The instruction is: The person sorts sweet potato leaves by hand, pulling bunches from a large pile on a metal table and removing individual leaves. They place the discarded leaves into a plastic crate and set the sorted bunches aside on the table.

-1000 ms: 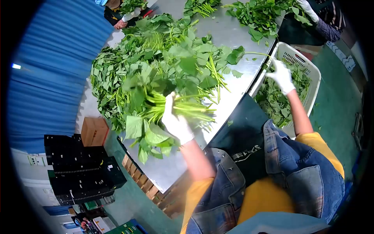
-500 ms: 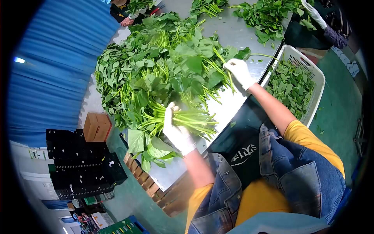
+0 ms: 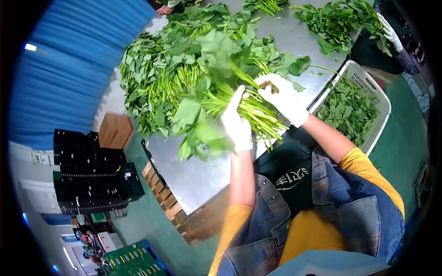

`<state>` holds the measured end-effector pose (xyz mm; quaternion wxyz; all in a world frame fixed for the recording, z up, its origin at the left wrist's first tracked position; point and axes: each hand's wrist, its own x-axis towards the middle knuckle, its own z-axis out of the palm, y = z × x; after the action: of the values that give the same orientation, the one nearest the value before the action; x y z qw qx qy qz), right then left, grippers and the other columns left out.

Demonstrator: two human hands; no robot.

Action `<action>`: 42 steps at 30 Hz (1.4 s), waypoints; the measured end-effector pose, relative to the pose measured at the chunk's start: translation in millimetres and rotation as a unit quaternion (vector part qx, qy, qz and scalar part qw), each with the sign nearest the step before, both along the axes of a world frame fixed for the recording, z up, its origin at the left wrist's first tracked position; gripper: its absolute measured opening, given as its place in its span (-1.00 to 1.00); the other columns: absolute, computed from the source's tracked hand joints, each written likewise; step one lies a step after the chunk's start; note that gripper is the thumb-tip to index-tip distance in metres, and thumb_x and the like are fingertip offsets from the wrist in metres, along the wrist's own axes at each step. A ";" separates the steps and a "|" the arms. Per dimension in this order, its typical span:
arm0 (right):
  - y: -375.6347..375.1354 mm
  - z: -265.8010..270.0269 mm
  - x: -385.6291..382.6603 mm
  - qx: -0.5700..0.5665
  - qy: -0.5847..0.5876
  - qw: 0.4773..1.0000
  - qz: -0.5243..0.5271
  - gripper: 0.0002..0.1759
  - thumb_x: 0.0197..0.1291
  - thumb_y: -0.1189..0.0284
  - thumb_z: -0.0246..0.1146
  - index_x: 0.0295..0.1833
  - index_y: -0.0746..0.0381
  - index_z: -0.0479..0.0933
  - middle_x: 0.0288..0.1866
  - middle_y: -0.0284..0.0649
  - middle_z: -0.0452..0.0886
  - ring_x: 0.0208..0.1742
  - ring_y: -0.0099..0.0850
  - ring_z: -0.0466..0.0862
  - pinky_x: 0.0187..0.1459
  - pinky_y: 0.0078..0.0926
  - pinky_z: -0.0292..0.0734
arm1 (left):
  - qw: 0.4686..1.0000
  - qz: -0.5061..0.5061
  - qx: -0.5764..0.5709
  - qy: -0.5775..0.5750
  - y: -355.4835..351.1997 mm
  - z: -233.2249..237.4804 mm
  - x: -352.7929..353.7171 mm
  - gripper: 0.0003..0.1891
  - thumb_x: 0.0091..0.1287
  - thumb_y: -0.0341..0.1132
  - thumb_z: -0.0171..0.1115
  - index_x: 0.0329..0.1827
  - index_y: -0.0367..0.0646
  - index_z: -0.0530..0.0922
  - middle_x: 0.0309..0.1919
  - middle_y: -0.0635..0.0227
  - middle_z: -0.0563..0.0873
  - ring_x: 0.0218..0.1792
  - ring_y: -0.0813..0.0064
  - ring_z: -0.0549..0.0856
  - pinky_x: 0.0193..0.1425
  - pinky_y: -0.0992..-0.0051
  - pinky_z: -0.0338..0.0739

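Observation:
White gloves cover both hands. My left hand (image 3: pixel 238 124) is wrapped round a bunch of leafy green stems (image 3: pixel 258 115), with the cut ends pointing right and the broad leaves hanging to the left. Close beside it, my right hand (image 3: pixel 282 97) is closed with fingertips pinched on a few stems (image 3: pixel 243 74) at the top of the bunch; their leaves are blurred. Behind both hands lies a large heap of leafy greens (image 3: pixel 161 69) on the metal table (image 3: pixel 179 170).
A white crate (image 3: pixel 384 108) of loose leaves stands right of the table. Another person's gloved hand (image 3: pixel 389 31) touches greens at the upper right; a further hand (image 3: pixel 165 9) shows at the top. Black crates (image 3: pixel 87 170), a cardboard box (image 3: pixel 114 131) and a pallet (image 3: pixel 168 202) are at left.
My left hand has lifted the bunch and moved it up and right, off the heap's front edge. My right hand has come in left to meet it, with stems between its fingers.

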<state>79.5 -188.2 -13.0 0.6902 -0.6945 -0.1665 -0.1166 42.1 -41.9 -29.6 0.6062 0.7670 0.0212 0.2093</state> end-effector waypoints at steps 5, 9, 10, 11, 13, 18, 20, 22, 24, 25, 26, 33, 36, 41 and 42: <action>2.2 1.7 -10.3 -0.148 -0.042 0.988 0.014 -0.75 0.09 0.40 0.30 -0.09 0.20 0.61 -0.32 -0.25 0.60 -0.38 -0.45 0.57 -0.30 -0.53 0.47 | 0.888 -0.001 -0.448 0.105 -1.5 -18.5 17.0 -0.84 0.26 -0.45 0.29 -0.16 -0.35 0.64 -0.27 0.34 0.68 -0.27 0.57 0.63 -0.12 0.58 0.54; -3.8 -2.6 -10.4 -0.187 -0.092 0.978 -0.002 -0.73 0.04 0.46 0.31 -0.09 0.23 0.61 -0.36 -0.21 0.60 -0.43 -0.42 0.58 -0.32 -0.50 0.49 | 0.913 0.025 -0.387 0.126 -7.4 -26.2 18.6 -0.84 0.21 -0.52 0.31 -0.17 -0.34 0.64 -0.29 0.33 0.68 -0.32 0.54 0.64 -0.14 0.56 0.54; -5.0 -2.0 -11.2 -0.194 -0.077 0.978 0.000 -0.73 0.02 0.45 0.31 -0.10 0.23 0.61 -0.36 -0.21 0.60 -0.43 -0.41 0.58 -0.31 -0.51 0.50 | 0.914 0.041 -0.380 0.136 -10.7 -21.5 18.0 -0.85 0.18 -0.53 0.33 -0.18 -0.34 0.64 -0.30 0.33 0.68 -0.33 0.54 0.65 -0.16 0.56 0.55; -6.5 0.5 -12.4 -0.214 -0.084 0.973 -0.015 -0.75 0.02 0.47 0.32 -0.14 0.26 0.60 -0.37 -0.21 0.61 -0.44 -0.45 0.58 -0.33 -0.52 0.50 | 0.884 0.033 -0.445 0.141 -14.2 -14.5 17.8 -0.85 0.16 -0.56 0.33 -0.21 -0.33 0.64 -0.33 0.35 0.68 -0.35 0.55 0.64 -0.18 0.57 0.54; -12.0 -1.8 -11.8 -0.167 -0.067 0.983 -0.017 -0.77 0.02 0.48 0.32 -0.16 0.28 0.60 -0.38 -0.23 0.62 -0.44 -0.49 0.59 -0.34 -0.54 0.50 | 0.906 0.047 -0.398 0.136 -19.4 -9.7 17.6 -0.86 0.15 -0.56 0.33 -0.22 -0.32 0.64 -0.34 0.36 0.68 -0.36 0.56 0.64 -0.19 0.57 0.53; -37.6 8.2 -21.8 0.155 0.149 0.976 0.036 -0.91 0.20 0.50 0.27 -0.23 0.31 0.59 -0.31 -0.35 0.63 -0.33 -0.62 0.59 -0.23 -0.68 0.48 | 0.872 0.026 -0.473 0.122 -24.1 -11.0 18.1 -0.79 0.20 -0.55 0.27 -0.10 -0.35 0.63 -0.27 0.34 0.67 -0.27 0.57 0.61 -0.10 0.58 0.51; -64.1 -7.5 -12.8 0.206 0.092 0.973 -0.056 -0.89 0.21 0.56 0.23 -0.17 0.37 0.55 -0.18 -0.20 0.64 -0.27 -0.60 0.63 -0.27 -0.69 0.53 | 0.984 0.010 -0.172 0.049 -19.4 -15.0 6.9 -0.73 0.24 -0.55 0.18 0.01 -0.38 0.61 -0.19 0.31 0.67 -0.17 0.56 0.60 0.03 0.57 0.46; -108.8 -29.0 12.1 0.416 0.039 0.907 -0.043 -0.77 0.30 0.50 0.18 0.00 0.40 0.51 -0.06 -0.14 0.63 -0.15 -0.53 0.64 -0.23 -0.69 0.57 | 0.996 0.062 -0.046 0.052 1.7 -14.8 7.8 -0.69 0.27 -0.55 0.13 0.07 -0.38 0.60 -0.12 0.28 0.66 -0.09 0.54 0.58 0.14 0.55 0.41; -147.8 -24.7 33.5 0.601 0.107 0.791 -0.038 -0.63 0.35 0.43 0.14 0.18 0.42 0.42 0.02 -0.11 0.60 -0.09 -0.49 0.64 -0.21 -0.68 0.60 | 0.908 -0.014 -0.414 0.061 15.5 1.3 9.2 -0.66 0.26 -0.53 0.16 0.12 -0.35 0.56 -0.12 0.27 0.65 -0.12 0.53 0.58 0.11 0.55 0.44; -149.9 -11.6 27.5 0.611 0.158 0.776 0.011 -0.54 0.37 0.35 0.12 0.26 0.43 0.36 0.07 -0.08 0.58 -0.05 -0.46 0.65 -0.18 -0.70 0.61 | 0.920 -0.023 -0.390 0.036 23.3 2.0 11.6 -0.62 0.24 -0.53 0.18 0.16 -0.35 0.52 -0.12 0.26 0.66 -0.15 0.52 0.59 0.08 0.55 0.45; -143.5 -14.1 23.5 0.610 0.156 0.777 0.011 -0.54 0.37 0.35 0.12 0.26 0.43 0.36 0.07 -0.08 0.58 -0.05 -0.46 0.65 -0.18 -0.70 0.61 | 0.930 -0.032 -0.366 0.010 27.0 1.7 13.5 -0.57 0.22 -0.54 0.20 0.19 -0.35 0.48 -0.12 0.25 0.66 -0.18 0.50 0.59 0.06 0.56 0.47; -56.2 -13.0 -8.4 -0.089 0.041 0.961 0.260 -0.73 0.18 0.35 0.29 -0.10 0.31 0.65 -0.32 -0.32 0.68 -0.36 -0.63 0.59 -0.35 -0.66 0.48 | 0.874 -0.121 -0.462 0.095 14.9 -0.7 13.1 -0.50 0.20 -0.56 0.20 0.25 -0.37 0.40 -0.15 0.21 0.68 -0.23 0.51 0.60 0.00 0.54 0.49; -45.8 4.1 -17.1 -0.033 0.145 0.957 0.247 -0.80 0.15 0.38 0.32 -0.21 0.30 0.68 -0.39 -0.36 0.68 -0.41 -0.64 0.56 -0.37 -0.66 0.43 | 0.863 -0.102 -0.488 0.084 17.5 -9.5 11.8 -0.60 0.21 -0.61 0.12 0.16 -0.39 0.48 -0.12 0.19 0.69 -0.17 0.46 0.62 0.09 0.52 0.47; -37.0 -1.2 -31.2 0.105 0.196 0.970 0.095 -0.80 0.23 0.47 0.21 -0.22 0.37 0.68 -0.40 -0.30 0.66 -0.40 -0.63 0.56 -0.31 -0.67 0.44 | 0.957 -0.066 -0.282 0.010 -0.6 -11.1 -9.4 -0.64 0.19 -0.69 -0.07 0.00 -0.42 0.60 -0.07 0.17 0.68 0.05 0.35 0.58 0.33 0.45 0.30; -37.0 1.9 -34.9 0.119 0.178 0.975 0.061 -0.78 0.21 0.42 0.24 -0.22 0.35 0.70 -0.42 -0.29 0.66 -0.40 -0.62 0.56 -0.27 -0.67 0.43 | 0.953 -0.040 -0.301 0.018 -3.5 -10.5 -11.2 -0.60 0.14 -0.70 -0.09 0.02 -0.40 0.60 -0.07 0.15 0.68 0.06 0.35 0.58 0.35 0.45 0.29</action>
<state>44.5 -225.2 -11.1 0.7923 -0.6054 -0.0683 0.0325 30.9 -45.4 -40.0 0.8164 0.5527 0.0634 0.1546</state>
